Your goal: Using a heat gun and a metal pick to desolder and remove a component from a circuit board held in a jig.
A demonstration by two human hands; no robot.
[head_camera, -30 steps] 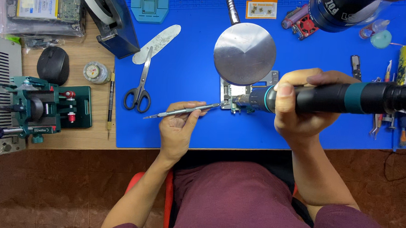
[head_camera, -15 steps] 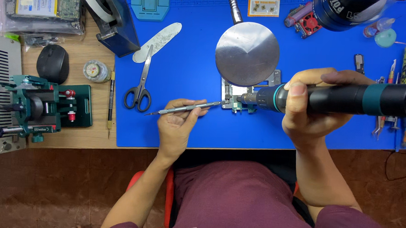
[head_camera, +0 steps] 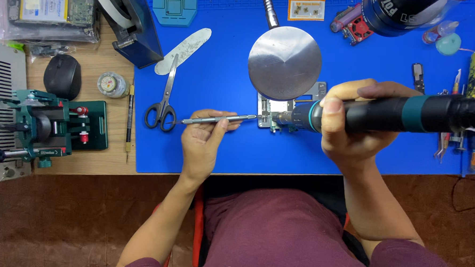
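My right hand [head_camera: 350,128] grips a thick black hot-air handle with a teal band [head_camera: 404,114]; its metal nozzle points left at a small metal holder with a circuit board [head_camera: 275,116] on the blue mat [head_camera: 218,84]. My left hand [head_camera: 202,140] pinches thin grey tweezers [head_camera: 217,118], whose tip reaches the board's left edge. A round metal disc on a flexible neck [head_camera: 284,62] hangs just above the holder and hides part of it.
Scissors [head_camera: 164,101] and a pale flat pry blade [head_camera: 183,50] lie left of the tweezers. A green clamp fixture [head_camera: 40,127], a black mouse [head_camera: 62,76] and a small round tin [head_camera: 111,84] sit on the wooden bench. Small tools crowd the mat's right edge.
My right hand and the hot-air handle have shifted slightly right. The left hand keeps the tweezers at the board.
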